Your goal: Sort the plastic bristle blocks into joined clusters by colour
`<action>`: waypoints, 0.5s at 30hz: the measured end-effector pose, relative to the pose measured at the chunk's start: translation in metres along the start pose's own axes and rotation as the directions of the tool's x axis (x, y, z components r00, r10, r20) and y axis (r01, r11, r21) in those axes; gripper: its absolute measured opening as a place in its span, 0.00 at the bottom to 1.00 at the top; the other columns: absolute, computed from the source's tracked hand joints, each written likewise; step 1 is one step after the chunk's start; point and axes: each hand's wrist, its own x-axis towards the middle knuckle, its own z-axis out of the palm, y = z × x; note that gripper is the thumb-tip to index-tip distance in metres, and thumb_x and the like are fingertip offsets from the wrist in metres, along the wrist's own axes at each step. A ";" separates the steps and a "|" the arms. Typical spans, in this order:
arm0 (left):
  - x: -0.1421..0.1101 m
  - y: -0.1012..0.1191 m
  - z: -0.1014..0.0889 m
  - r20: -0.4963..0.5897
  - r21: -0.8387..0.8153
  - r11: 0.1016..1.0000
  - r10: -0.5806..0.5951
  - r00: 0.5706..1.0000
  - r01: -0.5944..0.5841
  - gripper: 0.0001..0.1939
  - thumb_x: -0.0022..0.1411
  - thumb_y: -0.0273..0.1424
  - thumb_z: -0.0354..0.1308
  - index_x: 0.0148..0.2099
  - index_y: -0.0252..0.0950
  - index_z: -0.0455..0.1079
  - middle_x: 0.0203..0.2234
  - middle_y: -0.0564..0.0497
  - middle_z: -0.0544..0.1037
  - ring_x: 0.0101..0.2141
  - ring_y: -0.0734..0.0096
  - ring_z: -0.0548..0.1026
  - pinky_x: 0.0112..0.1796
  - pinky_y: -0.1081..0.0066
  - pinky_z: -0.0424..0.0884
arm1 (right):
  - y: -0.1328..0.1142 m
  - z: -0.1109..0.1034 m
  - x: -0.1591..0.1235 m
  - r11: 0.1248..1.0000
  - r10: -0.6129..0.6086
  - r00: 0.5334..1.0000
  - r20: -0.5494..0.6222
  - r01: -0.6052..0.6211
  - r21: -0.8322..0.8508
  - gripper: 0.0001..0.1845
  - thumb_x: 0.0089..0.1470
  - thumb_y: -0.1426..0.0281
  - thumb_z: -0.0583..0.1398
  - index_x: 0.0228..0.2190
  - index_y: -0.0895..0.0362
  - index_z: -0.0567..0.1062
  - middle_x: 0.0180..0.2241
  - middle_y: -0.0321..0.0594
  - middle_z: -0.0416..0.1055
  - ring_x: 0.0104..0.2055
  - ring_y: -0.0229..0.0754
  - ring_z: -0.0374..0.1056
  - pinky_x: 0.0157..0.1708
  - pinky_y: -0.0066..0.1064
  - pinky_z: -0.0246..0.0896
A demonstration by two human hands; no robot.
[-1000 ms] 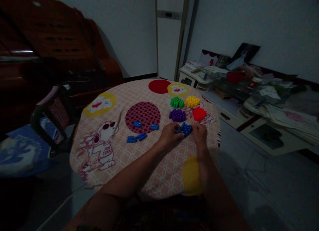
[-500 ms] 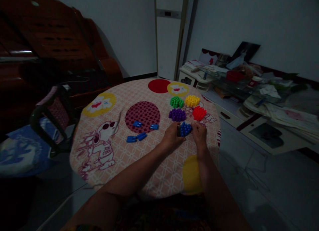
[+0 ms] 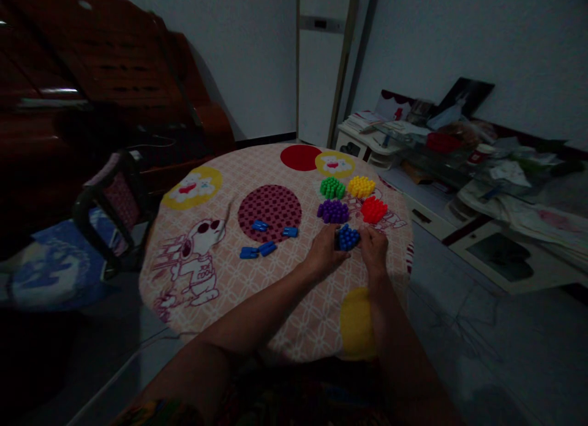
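Note:
Both my hands hold a blue cluster of studded pieces (image 3: 348, 236) at the right side of a round table (image 3: 239, 291). My left hand (image 3: 327, 252) grips its left side, fingers curled. My right hand (image 3: 374, 250) pinches its right side. Just beyond lie a purple cluster (image 3: 333, 211), a green cluster (image 3: 332, 187), a yellow cluster (image 3: 361, 186) and a red cluster (image 3: 373, 209). Several loose blue pieces (image 3: 267, 237) lie on the cloth to the left of my hands.
The cloth is pink with cartoon dogs and coloured circles. A dark chair (image 3: 110, 211) stands at the table's left, with a dark wooden sofa (image 3: 92, 95) behind. A low cluttered cabinet (image 3: 459, 168) runs along the right wall. A white door (image 3: 321, 64) is beyond.
The blue cluster has been tipped up a little between my hands. My head has shifted slightly, so everything sits a bit further right in view.

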 end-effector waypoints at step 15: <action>0.023 -0.034 -0.178 -0.260 0.661 0.684 -0.178 0.949 0.310 0.16 0.60 0.35 0.66 0.50 0.35 0.75 0.52 0.39 0.78 0.52 0.50 0.75 0.51 0.56 0.71 | 0.001 0.001 -0.001 0.999 0.013 1.000 -0.003 -0.012 0.048 0.22 0.62 0.54 0.52 0.22 0.54 0.68 0.21 0.34 0.65 0.25 0.39 0.58 0.29 0.31 0.53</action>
